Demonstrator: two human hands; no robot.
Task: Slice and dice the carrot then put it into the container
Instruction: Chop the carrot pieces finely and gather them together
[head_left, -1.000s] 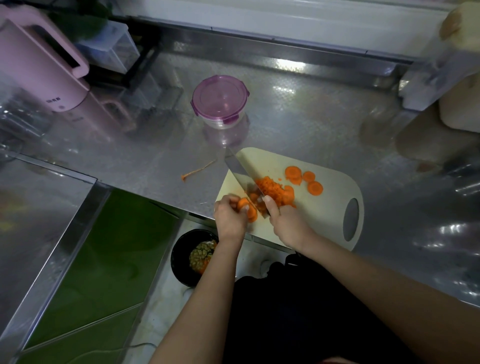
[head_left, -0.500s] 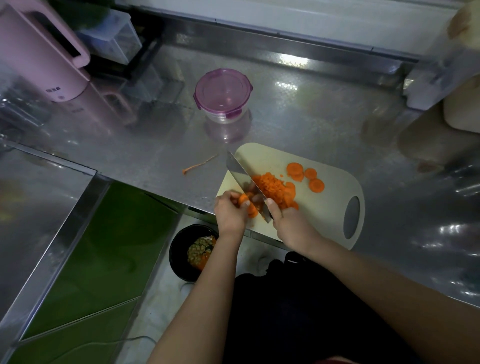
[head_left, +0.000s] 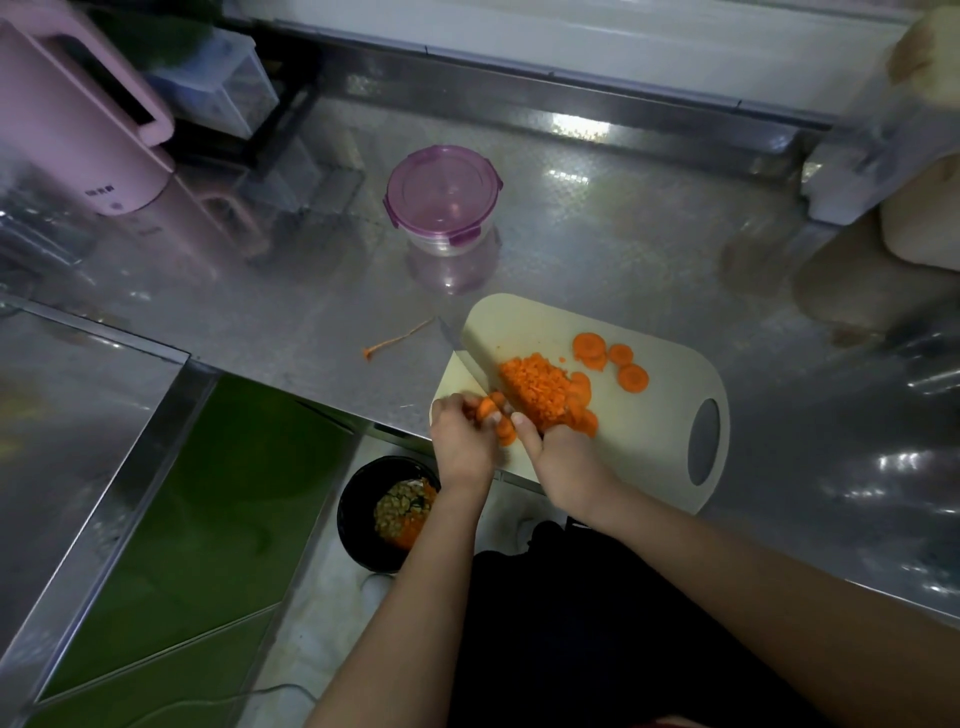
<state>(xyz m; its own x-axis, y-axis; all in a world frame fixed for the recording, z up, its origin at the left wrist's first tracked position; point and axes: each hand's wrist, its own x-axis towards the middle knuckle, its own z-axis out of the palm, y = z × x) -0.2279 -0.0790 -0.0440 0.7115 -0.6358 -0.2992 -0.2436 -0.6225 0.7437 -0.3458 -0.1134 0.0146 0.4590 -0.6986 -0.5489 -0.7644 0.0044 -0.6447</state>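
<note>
Grown since a second ago, the heap of small orange diced carrot (head_left: 535, 387) lies against the right side of the steel knife (head_left: 470, 358) on the cream plastic cutting board (head_left: 649, 441). The left hand (head_left: 462, 441) curls its fingertips onto a short row of carrot slices (head_left: 493, 418) left of the blade. The right hand (head_left: 561, 462) is wrapped round the knife's hidden handle. A few loose round slices (head_left: 631, 376) lie farther right. The round clear container with a purple lid (head_left: 444, 197) stands closed on the shiny steel table (head_left: 597, 249), beyond the board.
</note>
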